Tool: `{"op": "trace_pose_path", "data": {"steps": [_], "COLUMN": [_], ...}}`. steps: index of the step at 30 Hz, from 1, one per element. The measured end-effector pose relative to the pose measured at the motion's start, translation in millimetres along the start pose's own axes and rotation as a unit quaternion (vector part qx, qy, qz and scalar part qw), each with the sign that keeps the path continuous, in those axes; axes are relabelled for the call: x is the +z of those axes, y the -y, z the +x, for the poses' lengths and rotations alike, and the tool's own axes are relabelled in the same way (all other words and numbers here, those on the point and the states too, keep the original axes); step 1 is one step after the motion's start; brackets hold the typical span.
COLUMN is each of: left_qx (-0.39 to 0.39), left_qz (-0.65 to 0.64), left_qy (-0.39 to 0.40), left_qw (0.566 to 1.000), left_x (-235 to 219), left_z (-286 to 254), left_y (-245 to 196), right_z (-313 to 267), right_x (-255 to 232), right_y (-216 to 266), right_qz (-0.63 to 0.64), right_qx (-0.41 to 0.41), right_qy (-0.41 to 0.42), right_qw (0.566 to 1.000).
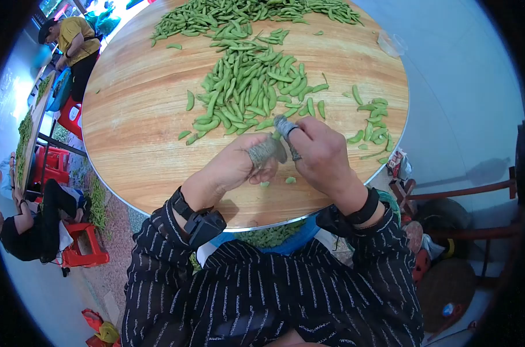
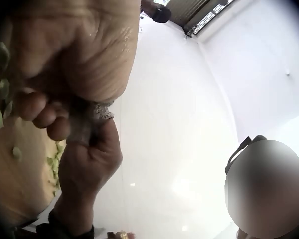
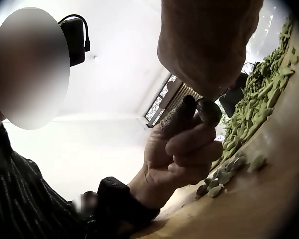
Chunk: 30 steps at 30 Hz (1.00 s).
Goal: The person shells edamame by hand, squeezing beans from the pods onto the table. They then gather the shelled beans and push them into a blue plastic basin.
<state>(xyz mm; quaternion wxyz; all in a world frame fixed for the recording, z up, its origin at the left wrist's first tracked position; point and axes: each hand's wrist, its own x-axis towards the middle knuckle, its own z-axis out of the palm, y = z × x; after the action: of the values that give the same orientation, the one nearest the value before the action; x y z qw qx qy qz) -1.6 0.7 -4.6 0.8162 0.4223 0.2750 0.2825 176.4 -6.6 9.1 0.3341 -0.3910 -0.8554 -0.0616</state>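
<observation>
Black shirt [image 1: 262,289] with broken white stripes; black wristbands [image 1: 365,209]; grey wraps [image 1: 263,152] on fingers and thumb.

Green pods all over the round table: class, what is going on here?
A person in a striped black top is working at the round table, with their left hand and right hand close together, fingers curled around what looks like a green pod, mostly hidden. A loose spread of pods lies ahead of the hands, with a smaller group off to the right.
</observation>
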Motion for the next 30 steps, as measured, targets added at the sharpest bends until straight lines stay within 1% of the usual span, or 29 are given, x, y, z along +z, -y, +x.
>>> {"op": "trace_pose_path", "data": {"steps": [1, 2, 3, 4, 5, 6, 7, 9, 10, 12, 13, 15, 16, 18, 19, 21, 22, 24, 25, 27, 30], "left_qx": [0.000, 0.029, 0.058, 0.057, 0.174, 0.277, 0.275, 0.277, 0.276, 0.244, 0.245, 0.275, 0.274, 0.249, 0.249, 0.239, 0.239, 0.251, 0.250, 0.255, 0.270], "left_qz": [0.001, 0.073, 0.144, 0.143, 0.358, 0.548, 0.547, 0.674, 0.674, 0.730, 0.730, 0.724, 0.725, 0.732, 0.732, 0.734, 0.735, 0.724, 0.724, 0.734, 0.737], "left_qy": [0.001, -0.045, -0.091, -0.091, -0.139, -0.176, -0.174, -0.156, -0.154, -0.139, -0.138, -0.126, -0.126, -0.101, -0.099, -0.097, -0.097, -0.108, -0.107, -0.111, -0.111], "left_qw": [1.000, 0.996, 0.984, 0.984, 0.907, 0.769, 0.771, 0.667, 0.667, 0.624, 0.623, 0.619, 0.619, 0.625, 0.626, 0.628, 0.628, 0.634, 0.634, 0.619, 0.609], "left_x": [-0.3, -0.8, -1.2, -1.4, -1.4, -1.5, -1.5, 0.0, 2.2, 6.5, 6.5, 4.9, 5.2, 6.8, 6.5, 5.2, 5.3, 5.7, 6.1, 7.1, 5.6], "left_z": [0.5, 1.1, 1.7, 2.4, 3.2, 3.6, 3.3, 3.5, 2.5, 0.0, 0.4, 0.6, 0.0, -0.7, -0.3, 0.7, 0.7, 0.4, 0.9, 1.2, 1.7], "left_y": [0.0, -0.4, -0.4, 1.0, 3.3, 5.7, 7.1, 7.8, 6.8, 2.9, 2.9, 3.5, 3.1, 1.9, 2.9, 5.0, 4.7, 4.5, 4.2, 4.1, 5.3], "right_z": [-1.4, -3.6, -5.5, -6.7, -7.5, -9.4, -12.5, -18.0, -20.5, -23.5, -23.5, -23.6, -23.9, -26.6, -31.8, -40.0, -38.8, -32.1, -32.1, -33.7, -35.7], "right_x": [1.9, 3.4, 4.1, 0.8, -5.1, -8.0, -7.4, -5.7, -3.5, 1.0, 0.7, 1.3, 2.3, 5.4, 10.4, 18.7, 14.3, -0.3, -1.9, -3.6, 1.3], "right_y": [2.0, 5.0, 7.5, 9.3, 11.2, 12.8, 14.3, 15.8, 15.4, 14.2, 15.1, 17.7, 17.8, 17.1, 14.5, 9.2, 8.9, 11.9, 12.8, 15.9, 15.3], "right_qz": [-0.001, 0.090, 0.180, 0.180, 0.374, 0.543, 0.543, 0.647, 0.648, 0.658, 0.658, 0.648, 0.648, 0.550, 0.550, 0.449, 0.449, 0.520, 0.520, 0.601, 0.609], "right_qx": [0.001, 0.104, 0.206, 0.206, 0.334, 0.443, 0.446, 0.458, 0.460, 0.463, 0.463, 0.462, 0.462, 0.422, 0.423, 0.337, 0.337, 0.426, 0.427, 0.459, 0.440], "right_qy": [0.000, -0.027, -0.052, -0.052, -0.003, 0.045, 0.044, 0.037, 0.036, 0.032, 0.031, 0.049, 0.049, 0.087, 0.086, 0.081, 0.081, 0.050, 0.049, 0.051, 0.052], "right_qw": [1.000, 0.990, 0.960, 0.960, 0.865, 0.712, 0.710, 0.608, 0.607, 0.593, 0.593, 0.604, 0.603, 0.716, 0.715, 0.824, 0.824, 0.738, 0.738, 0.652, 0.657]}}
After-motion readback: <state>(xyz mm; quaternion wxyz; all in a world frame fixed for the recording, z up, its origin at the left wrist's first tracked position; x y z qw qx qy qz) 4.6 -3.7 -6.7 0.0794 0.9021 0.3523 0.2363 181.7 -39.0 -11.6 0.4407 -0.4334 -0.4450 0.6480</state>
